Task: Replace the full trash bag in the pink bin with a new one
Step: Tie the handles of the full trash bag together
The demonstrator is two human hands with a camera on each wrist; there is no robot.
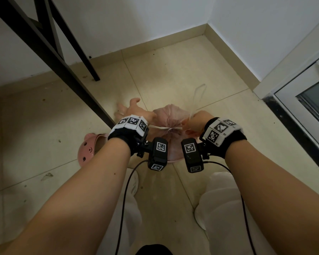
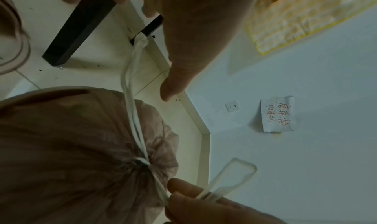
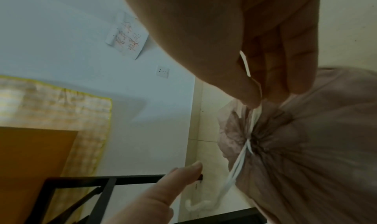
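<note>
A full pink trash bag [image 1: 170, 115] sits in the pink bin [image 1: 173, 160] on the floor, its neck cinched by a white drawstring [image 1: 158, 127]. My right hand [image 1: 195, 122] pinches one strand close to the neck between thumb and curled fingers [image 3: 255, 90], and the strand's loop [image 2: 234, 179] sticks out past the fist. My left hand [image 1: 131, 109] hovers over the bag's left side with its fingers spread. The other strand [image 2: 130, 98] runs out beneath it to a knotted end, and no finger is seen gripping it.
Black table legs [image 1: 63, 57] slant down to the floor just left of the bin. A pink slipper [image 1: 88, 148] lies at the lower left. A wall corner is behind and a door frame [image 1: 302, 89] is on the right. My white-clad legs flank the bin.
</note>
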